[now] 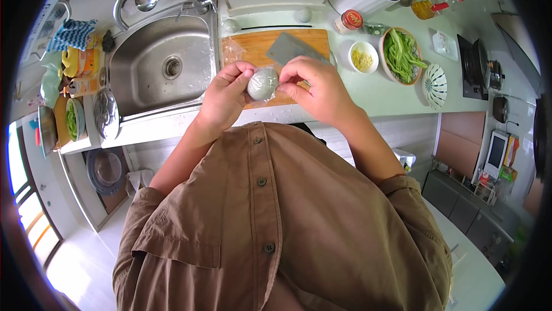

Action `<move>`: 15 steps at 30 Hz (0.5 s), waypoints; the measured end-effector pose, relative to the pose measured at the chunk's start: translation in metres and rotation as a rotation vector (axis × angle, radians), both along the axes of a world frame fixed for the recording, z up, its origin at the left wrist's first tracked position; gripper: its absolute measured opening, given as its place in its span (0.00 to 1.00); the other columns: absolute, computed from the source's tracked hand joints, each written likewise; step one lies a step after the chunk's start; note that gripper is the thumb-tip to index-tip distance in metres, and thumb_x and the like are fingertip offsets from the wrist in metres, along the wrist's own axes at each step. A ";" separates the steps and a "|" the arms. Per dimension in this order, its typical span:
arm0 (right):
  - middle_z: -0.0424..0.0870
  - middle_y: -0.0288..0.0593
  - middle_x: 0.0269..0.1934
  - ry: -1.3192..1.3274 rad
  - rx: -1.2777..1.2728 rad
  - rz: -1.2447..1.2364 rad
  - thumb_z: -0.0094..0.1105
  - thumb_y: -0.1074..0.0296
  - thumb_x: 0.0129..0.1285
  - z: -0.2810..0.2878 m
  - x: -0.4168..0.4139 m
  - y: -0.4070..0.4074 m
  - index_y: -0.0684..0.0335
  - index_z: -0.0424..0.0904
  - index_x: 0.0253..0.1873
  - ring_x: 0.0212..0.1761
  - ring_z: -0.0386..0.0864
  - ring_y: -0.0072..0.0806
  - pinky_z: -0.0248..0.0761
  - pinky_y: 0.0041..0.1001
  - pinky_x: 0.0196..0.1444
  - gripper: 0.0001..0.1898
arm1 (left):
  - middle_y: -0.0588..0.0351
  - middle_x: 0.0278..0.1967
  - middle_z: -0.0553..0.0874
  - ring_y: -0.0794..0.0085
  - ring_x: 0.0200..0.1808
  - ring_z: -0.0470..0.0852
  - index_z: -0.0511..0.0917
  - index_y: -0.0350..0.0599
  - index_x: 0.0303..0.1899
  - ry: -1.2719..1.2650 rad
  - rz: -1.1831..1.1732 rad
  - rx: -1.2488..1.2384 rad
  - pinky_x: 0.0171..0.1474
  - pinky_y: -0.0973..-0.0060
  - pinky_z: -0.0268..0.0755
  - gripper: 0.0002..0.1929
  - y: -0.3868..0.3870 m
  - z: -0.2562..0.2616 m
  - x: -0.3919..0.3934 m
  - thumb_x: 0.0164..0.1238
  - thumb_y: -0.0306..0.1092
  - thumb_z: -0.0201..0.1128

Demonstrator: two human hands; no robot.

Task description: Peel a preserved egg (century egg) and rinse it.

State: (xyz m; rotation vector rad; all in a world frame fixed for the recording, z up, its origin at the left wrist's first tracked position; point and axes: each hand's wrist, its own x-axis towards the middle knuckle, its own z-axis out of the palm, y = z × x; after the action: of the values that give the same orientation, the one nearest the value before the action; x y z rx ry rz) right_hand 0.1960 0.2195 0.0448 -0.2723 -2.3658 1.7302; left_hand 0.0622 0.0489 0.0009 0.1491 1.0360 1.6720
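Note:
A pale grey-green egg point(262, 84) in clear plastic film is held up over the front edge of a wooden cutting board point(312, 37). My left hand point(227, 94) grips it from the left, thumb on top. From the right, my right hand point(317, 89) pinches at the film along the egg's side with thumb and forefinger. Behind the hands, a cleaver point(293, 46) lies flat on the board, its handle partly hidden by my right hand. A crumpled piece of clear film point(233, 49) rests on the board's left end.
Left of the board is a steel sink point(142, 65) with a curved faucet point(118, 7). Two more eggs, one left point(231, 25) and one right point(304, 15), sit behind the board. To the right stand a bowl of chopped garlic point(362, 57), a bowl of green peppers point(401, 54) and a lidded jar point(348, 22).

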 end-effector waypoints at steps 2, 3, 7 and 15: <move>0.81 0.42 0.37 0.029 0.175 0.055 0.67 0.79 0.56 0.006 -0.002 0.005 0.63 0.79 0.40 0.37 0.81 0.32 0.75 0.28 0.39 0.08 | 0.56 0.48 0.80 0.72 0.48 0.79 0.73 0.44 0.50 0.037 -0.023 -0.027 0.51 0.67 0.75 0.08 0.001 0.009 -0.001 0.81 0.32 0.46; 0.81 0.42 0.36 0.118 0.249 0.096 0.67 0.79 0.55 0.014 -0.003 0.005 0.62 0.79 0.39 0.36 0.81 0.33 0.74 0.28 0.38 0.08 | 0.55 0.49 0.81 0.71 0.48 0.79 0.73 0.42 0.51 0.072 -0.048 -0.059 0.51 0.67 0.75 0.09 0.001 0.014 -0.001 0.81 0.31 0.46; 0.81 0.43 0.34 0.391 0.434 0.086 0.69 0.78 0.50 0.069 0.003 -0.010 0.62 0.80 0.36 0.33 0.81 0.36 0.74 0.29 0.32 0.09 | 0.48 0.50 0.81 0.67 0.48 0.83 0.73 0.36 0.55 0.642 -0.034 0.261 0.52 0.70 0.79 0.14 -0.006 0.070 0.005 0.78 0.36 0.54; 0.82 0.40 0.33 0.296 -0.025 -0.151 0.71 0.78 0.45 0.201 0.017 -0.061 0.61 0.80 0.33 0.28 0.80 0.32 0.77 0.22 0.28 0.10 | 0.45 0.33 0.84 0.61 0.26 0.82 0.76 0.44 0.31 0.664 0.303 0.362 0.29 0.76 0.81 0.22 -0.017 0.205 0.049 0.82 0.41 0.37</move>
State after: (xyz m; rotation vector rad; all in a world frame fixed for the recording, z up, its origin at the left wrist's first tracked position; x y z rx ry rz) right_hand 0.2126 0.1586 0.2456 -0.1790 -2.0605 1.6075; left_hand 0.1109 0.0320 0.2056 0.8681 1.2671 2.1430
